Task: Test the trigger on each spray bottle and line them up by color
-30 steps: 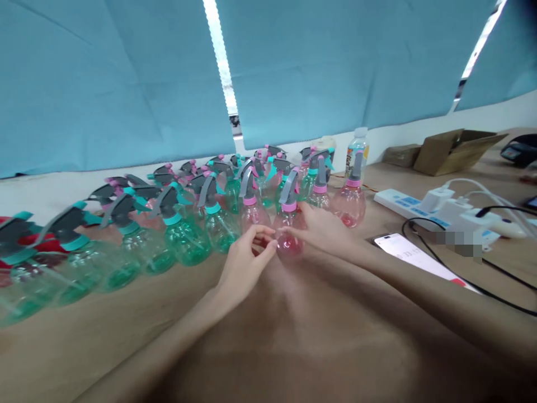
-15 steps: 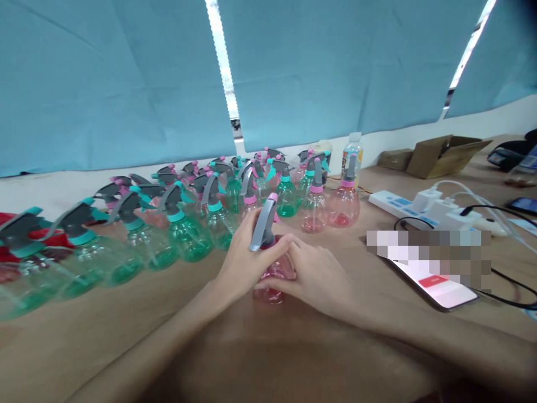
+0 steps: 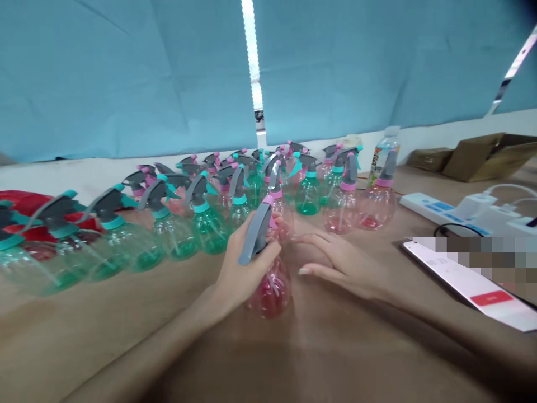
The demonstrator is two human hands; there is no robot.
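Observation:
A pink spray bottle with a grey and pink trigger head is on the table in front of me, tilted slightly. My left hand wraps round its neck, just under the sprayer. Just right of the bottle, my right hand has its fingers stretched out and apart, holding nothing. Beyond my hands stand several more spray bottles, among them a green one with a turquoise collar and a pink one with a pink collar.
To the right lie a phone and a white power strip with plugs and cables. A drink bottle and an open cardboard box stand at the back right. Red material lies at the left, and a blue curtain hangs behind.
My right hand has let go of the pink spray bottle and moved away to the right. My left hand still grips the neck. The view has swung slightly left.

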